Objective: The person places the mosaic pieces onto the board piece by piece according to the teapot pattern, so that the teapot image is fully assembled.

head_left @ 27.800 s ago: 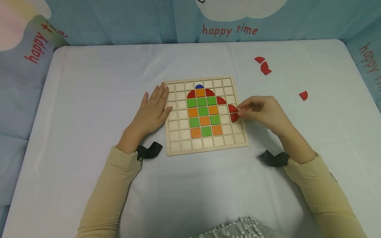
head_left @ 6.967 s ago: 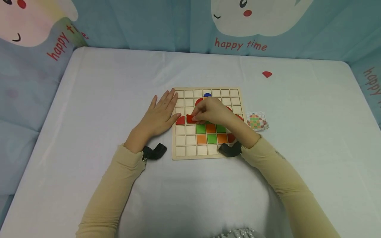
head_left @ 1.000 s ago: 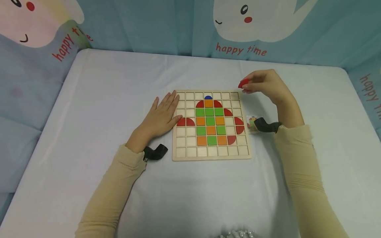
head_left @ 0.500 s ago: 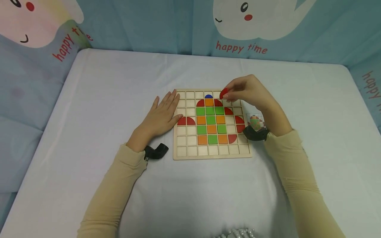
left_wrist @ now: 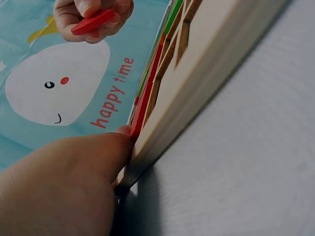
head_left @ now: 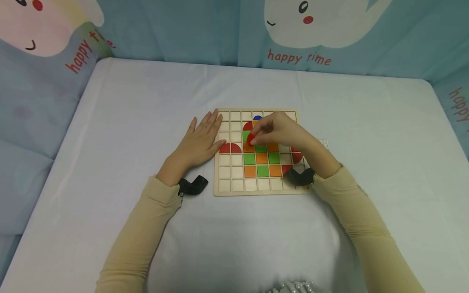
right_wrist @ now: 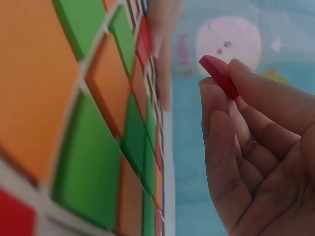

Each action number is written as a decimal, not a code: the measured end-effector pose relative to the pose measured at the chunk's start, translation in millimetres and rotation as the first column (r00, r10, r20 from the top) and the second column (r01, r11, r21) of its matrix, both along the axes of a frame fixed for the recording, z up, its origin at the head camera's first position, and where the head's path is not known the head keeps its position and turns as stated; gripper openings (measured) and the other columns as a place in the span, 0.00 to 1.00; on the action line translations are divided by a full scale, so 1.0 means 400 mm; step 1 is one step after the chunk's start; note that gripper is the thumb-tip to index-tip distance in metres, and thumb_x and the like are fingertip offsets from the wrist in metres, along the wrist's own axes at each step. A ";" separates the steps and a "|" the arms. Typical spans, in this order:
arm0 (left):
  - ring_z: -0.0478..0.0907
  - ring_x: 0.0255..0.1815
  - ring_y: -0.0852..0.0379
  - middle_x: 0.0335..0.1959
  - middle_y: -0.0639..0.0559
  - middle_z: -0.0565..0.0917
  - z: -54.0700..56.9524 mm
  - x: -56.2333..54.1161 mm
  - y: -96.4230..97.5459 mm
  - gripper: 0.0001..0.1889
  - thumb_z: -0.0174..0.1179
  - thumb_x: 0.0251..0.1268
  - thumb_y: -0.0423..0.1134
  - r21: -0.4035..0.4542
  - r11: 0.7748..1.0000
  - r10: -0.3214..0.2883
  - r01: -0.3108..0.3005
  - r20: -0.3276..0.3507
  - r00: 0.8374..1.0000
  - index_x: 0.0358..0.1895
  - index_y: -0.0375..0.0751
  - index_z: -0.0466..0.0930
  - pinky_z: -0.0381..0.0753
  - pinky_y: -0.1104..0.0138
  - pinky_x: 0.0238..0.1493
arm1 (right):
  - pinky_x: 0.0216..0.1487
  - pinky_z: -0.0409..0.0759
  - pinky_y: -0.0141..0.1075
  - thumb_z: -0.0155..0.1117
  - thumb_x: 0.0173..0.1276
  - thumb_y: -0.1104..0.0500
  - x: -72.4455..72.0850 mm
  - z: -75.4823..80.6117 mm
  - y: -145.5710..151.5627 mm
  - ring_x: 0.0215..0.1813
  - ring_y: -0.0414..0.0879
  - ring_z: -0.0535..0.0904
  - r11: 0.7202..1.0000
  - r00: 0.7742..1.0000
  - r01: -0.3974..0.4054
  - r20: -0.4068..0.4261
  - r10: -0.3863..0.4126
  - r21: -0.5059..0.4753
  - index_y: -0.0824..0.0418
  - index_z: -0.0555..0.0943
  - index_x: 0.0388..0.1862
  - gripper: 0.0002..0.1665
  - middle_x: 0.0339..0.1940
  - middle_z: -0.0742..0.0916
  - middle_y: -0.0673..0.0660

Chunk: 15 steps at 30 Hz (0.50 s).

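My right hand [head_left: 280, 129] pinches a red quarter-circle tile [head_left: 250, 138] between thumb and fingers above the wooden grid board [head_left: 261, 193]. In the right wrist view the red tile [right_wrist: 219, 76] is raised off the board, held on edge. Green and orange square tiles [head_left: 262, 171] fill the middle cells, with red quarter-circles and a blue half-circle tile [head_left: 257, 117] around them. My left hand [head_left: 194, 146] lies with straight fingers along the board's left edge, its thumb near two red tiles [head_left: 230, 148]. Part of the pattern is hidden behind the right hand.
A small printed pattern card [head_left: 324, 144] lies right of the board, mostly covered by the right forearm. A white cloth [head_left: 146, 101] covers the table, and a blue printed curtain [head_left: 183, 30] stands behind it.
Over the last second my right hand has carried the red tile from beyond the board's upper right corner leftward over the middle columns. The left hand stays in place.
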<state>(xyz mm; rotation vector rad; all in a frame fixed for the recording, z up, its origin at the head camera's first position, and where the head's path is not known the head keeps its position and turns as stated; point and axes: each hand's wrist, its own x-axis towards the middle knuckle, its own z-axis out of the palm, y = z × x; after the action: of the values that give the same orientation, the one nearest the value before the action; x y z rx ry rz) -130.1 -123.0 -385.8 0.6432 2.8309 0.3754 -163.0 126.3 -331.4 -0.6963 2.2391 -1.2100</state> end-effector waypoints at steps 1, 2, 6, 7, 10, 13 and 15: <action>0.30 0.76 0.51 0.77 0.47 0.34 0.000 0.000 0.000 0.38 0.37 0.75 0.55 0.000 1.000 0.002 -0.002 0.000 1.000 0.76 0.39 0.33 0.27 0.52 0.71 | 0.33 0.78 0.32 0.71 0.57 0.65 0.002 -0.003 -0.005 0.29 0.46 0.80 1.000 1.000 -0.015 0.003 0.015 0.000 0.68 0.85 0.33 0.07 0.26 0.86 0.56; 0.30 0.76 0.51 0.77 0.48 0.34 0.000 0.000 -0.001 0.37 0.37 0.75 0.55 0.000 1.000 0.003 -0.003 0.001 1.000 0.76 0.39 0.33 0.27 0.52 0.71 | 0.34 0.78 0.32 0.71 0.57 0.65 0.004 -0.006 -0.009 0.29 0.46 0.81 1.000 1.000 -0.030 0.004 0.030 0.005 0.68 0.85 0.33 0.07 0.26 0.86 0.56; 0.30 0.76 0.52 0.77 0.48 0.34 0.000 0.000 -0.001 0.38 0.37 0.75 0.56 -0.001 1.000 0.009 -0.009 0.003 1.000 0.76 0.40 0.33 0.27 0.52 0.71 | 0.35 0.78 0.33 0.71 0.58 0.63 0.013 -0.008 -0.025 0.30 0.46 0.80 0.997 0.998 -0.069 0.008 0.068 0.041 0.65 0.86 0.33 0.06 0.25 0.86 0.54; 0.30 0.76 0.52 0.77 0.48 0.34 0.001 0.000 -0.001 0.38 0.37 0.75 0.56 0.000 1.000 0.009 -0.009 0.004 1.000 0.76 0.40 0.33 0.27 0.52 0.71 | 0.35 0.77 0.33 0.71 0.58 0.62 0.015 -0.010 -0.028 0.30 0.46 0.80 0.996 0.997 -0.075 0.005 0.075 0.051 0.64 0.86 0.33 0.06 0.25 0.86 0.53; 0.30 0.76 0.52 0.77 0.48 0.34 0.001 0.000 -0.001 0.38 0.37 0.75 0.55 0.000 1.000 0.008 -0.008 0.005 1.000 0.76 0.39 0.33 0.26 0.52 0.70 | 0.34 0.77 0.34 0.71 0.58 0.62 0.019 -0.016 -0.036 0.29 0.46 0.80 0.994 0.997 -0.082 0.000 0.082 0.070 0.64 0.86 0.33 0.06 0.24 0.86 0.53; 0.29 0.76 0.52 0.77 0.48 0.34 0.000 0.000 -0.001 0.38 0.37 0.75 0.55 -0.002 1.000 0.008 -0.008 0.009 1.000 0.76 0.40 0.33 0.26 0.52 0.70 | 0.33 0.77 0.33 0.72 0.58 0.62 0.023 -0.026 -0.045 0.28 0.46 0.80 0.994 0.997 -0.071 0.021 0.070 0.080 0.64 0.87 0.33 0.06 0.24 0.86 0.53; 0.29 0.76 0.52 0.77 0.48 0.34 0.000 0.000 -0.001 0.38 0.37 0.75 0.56 -0.003 1.000 0.007 -0.007 0.010 1.000 0.76 0.40 0.33 0.26 0.52 0.70 | 0.32 0.77 0.33 0.72 0.58 0.61 0.027 -0.032 -0.052 0.28 0.45 0.80 0.993 0.998 -0.059 0.040 0.056 0.099 0.63 0.87 0.32 0.06 0.23 0.86 0.52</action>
<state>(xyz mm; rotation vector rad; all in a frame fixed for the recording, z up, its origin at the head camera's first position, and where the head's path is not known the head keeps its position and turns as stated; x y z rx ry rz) -130.2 -123.2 -385.9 0.6285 2.8244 0.3742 -152.3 105.5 -344.4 -0.6886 2.2165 -1.0670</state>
